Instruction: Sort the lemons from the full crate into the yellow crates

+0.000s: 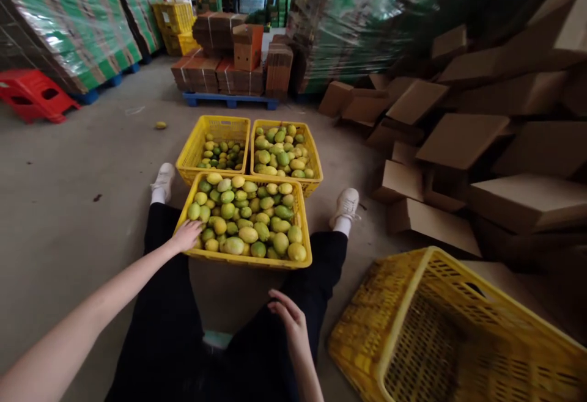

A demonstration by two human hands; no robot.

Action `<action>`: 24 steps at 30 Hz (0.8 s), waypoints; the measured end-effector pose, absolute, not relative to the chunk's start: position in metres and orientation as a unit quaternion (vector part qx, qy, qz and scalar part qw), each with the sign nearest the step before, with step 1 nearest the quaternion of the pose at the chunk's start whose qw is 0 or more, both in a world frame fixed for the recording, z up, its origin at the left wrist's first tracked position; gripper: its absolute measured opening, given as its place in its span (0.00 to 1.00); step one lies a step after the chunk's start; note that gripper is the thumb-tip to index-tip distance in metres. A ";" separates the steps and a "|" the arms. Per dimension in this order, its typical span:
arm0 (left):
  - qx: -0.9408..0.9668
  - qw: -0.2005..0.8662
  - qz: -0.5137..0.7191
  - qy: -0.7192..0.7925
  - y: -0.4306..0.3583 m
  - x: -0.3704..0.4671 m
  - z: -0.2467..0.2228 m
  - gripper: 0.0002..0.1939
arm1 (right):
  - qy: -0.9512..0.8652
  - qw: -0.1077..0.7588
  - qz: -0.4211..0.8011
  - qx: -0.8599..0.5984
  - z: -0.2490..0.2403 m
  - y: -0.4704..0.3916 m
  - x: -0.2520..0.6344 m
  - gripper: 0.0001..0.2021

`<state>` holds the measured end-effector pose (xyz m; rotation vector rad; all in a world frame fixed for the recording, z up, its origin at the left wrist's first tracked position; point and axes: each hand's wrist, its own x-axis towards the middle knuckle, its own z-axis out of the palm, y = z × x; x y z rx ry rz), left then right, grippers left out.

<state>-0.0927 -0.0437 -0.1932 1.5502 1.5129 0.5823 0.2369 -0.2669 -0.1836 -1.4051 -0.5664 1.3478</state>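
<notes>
A yellow plastic crate [238, 259] full of green and yellow lemons [247, 234] stands between my legs. My left hand [187, 236] reaches over its near left corner, fingers stretched out against the lemons there. No lemon shows in its grasp, though the fingertips are partly hidden among the fruit. Above my right thigh, my right hand [290, 316] hangs with loosely bent fingers and holds nothing. Behind the near crate are two more yellow crates: the left one [183, 156] is partly filled with lemons, and the right one [316, 160] is fuller.
An empty yellow crate [408, 304] lies tilted at my right. Cardboard boxes [463, 139] are heaped beyond it. One lemon [160, 125] lies on the floor. A red stool [39, 95] stands far left, and a blue pallet [229, 101] carries flattened cartons ahead.
</notes>
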 end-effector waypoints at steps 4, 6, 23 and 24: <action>0.684 0.351 0.199 0.608 -0.059 -0.102 -0.214 0.07 | -0.187 0.568 0.549 -0.583 -0.181 -0.242 0.213 0.20; 0.713 0.309 0.181 0.603 -0.060 -0.100 -0.222 0.10 | -0.208 0.570 0.547 -0.577 -0.182 -0.232 0.201 0.19; 0.795 0.123 0.124 0.581 -0.065 -0.090 -0.241 0.17 | -0.532 0.277 0.405 -0.690 -0.176 0.009 0.113 0.12; 0.792 0.114 0.126 0.586 -0.066 -0.088 -0.242 0.17 | -0.530 0.290 0.404 -0.687 -0.180 0.018 0.113 0.13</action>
